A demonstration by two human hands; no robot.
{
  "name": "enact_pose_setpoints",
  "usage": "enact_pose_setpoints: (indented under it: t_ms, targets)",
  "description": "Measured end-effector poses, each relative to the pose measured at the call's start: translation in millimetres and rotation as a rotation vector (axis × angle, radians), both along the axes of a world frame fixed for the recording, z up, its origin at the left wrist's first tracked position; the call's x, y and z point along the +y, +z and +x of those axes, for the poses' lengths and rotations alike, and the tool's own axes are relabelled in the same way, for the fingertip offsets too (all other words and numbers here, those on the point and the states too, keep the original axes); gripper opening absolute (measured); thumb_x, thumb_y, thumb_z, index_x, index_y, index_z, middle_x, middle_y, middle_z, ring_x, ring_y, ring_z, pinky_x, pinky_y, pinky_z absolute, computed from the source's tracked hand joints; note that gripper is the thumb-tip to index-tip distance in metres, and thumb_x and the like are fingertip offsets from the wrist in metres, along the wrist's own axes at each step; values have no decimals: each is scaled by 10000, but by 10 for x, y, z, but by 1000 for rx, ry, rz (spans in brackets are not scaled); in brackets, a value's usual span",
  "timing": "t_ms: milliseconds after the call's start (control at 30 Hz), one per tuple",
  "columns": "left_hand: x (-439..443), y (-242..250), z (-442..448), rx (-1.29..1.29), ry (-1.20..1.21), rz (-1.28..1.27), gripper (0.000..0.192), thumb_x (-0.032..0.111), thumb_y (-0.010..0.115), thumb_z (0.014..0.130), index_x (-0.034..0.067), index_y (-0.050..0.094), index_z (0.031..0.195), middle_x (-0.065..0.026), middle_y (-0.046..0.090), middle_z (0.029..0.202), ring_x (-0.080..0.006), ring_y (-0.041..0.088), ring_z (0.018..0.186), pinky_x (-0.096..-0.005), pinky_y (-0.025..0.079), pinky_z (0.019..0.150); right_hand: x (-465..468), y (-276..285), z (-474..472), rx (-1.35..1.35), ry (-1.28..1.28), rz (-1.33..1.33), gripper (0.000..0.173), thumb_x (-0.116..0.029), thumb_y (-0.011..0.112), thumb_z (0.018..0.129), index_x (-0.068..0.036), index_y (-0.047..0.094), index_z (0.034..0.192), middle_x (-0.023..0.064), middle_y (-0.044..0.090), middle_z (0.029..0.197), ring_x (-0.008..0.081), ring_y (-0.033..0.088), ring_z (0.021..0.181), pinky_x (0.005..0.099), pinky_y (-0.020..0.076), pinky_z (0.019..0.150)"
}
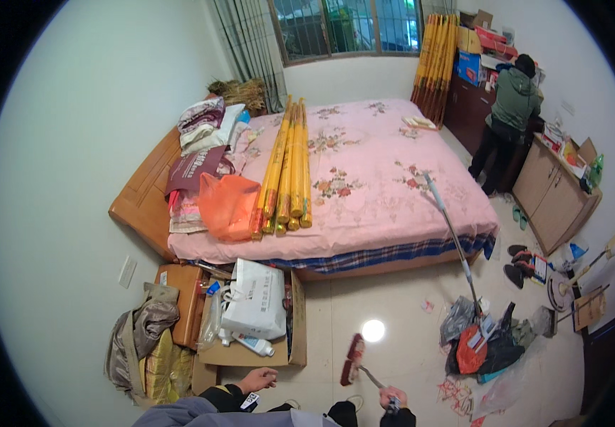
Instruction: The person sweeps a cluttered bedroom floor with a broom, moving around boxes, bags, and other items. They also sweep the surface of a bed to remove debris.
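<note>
My right hand (393,398) is closed around the metal handle of a broom, low in the head view. The dark red broom head (353,360) rests on the tiled floor to the upper left of that hand. My left hand (258,380) is held with its fingers apart and nothing in them, just in front of an open cardboard box (249,357). In the box are a white paper bag (256,299) and a white bottle (254,344).
A bed (350,213) with long yellow rolls (288,176) fills the middle. Plastic bags and scraps (473,349) lie on the floor at right, with a mop (454,235) leaning on the bed. A person (511,107) stands at the cabinets at upper right.
</note>
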State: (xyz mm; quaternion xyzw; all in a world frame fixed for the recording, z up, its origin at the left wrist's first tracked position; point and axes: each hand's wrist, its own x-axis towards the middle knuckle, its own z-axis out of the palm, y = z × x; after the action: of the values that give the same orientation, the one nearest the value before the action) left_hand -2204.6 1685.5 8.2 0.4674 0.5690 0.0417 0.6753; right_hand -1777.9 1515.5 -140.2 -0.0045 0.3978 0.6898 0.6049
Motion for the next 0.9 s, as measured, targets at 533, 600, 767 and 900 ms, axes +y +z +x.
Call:
enact_pose_setpoints:
  t_ms: [533, 600, 767, 900]
  targets:
    - [983, -755, -557, 46, 100, -88, 305, 188, 510, 829, -9, 498, 1062, -88, 591, 798, -142, 582, 608, -256, 474, 526, 741, 121, 195, -636, 392, -202, 256, -255, 397, 791, -97, 319, 605, -7, 260, 445, 119, 267, 372, 255, 243, 364]
    - [1144, -850, -576, -6, 130, -52, 222, 171, 515, 816, -3, 539, 951, -60, 581, 712, -137, 568, 566, -260, 465, 501, 879, 492, -69, -664, 401, -173, 233, -258, 425, 790, -74, 358, 663, 1, 283, 466, 127, 290, 395, 248, 243, 372]
    - [1313, -975, -746, 205, -238, 251, 352, 315, 379, 840, 49, 546, 679, -63, 539, 588, -172, 494, 549, -318, 405, 529, 1370, 1039, -531, -130, 300, -162, 198, -199, 441, 824, -33, 428, 717, 9, 317, 459, 126, 327, 371, 262, 271, 323]
    - [1190, -906, -722, 4, 243, -105, 411, 87, 471, 826, 32, 360, 1218, -123, 594, 857, -171, 593, 665, -268, 490, 596, 1894, 1062, -732, 135, 488, -158, 144, -139, 464, 834, -36, 438, 737, -29, 292, 450, 79, 289, 344, 201, 217, 301]
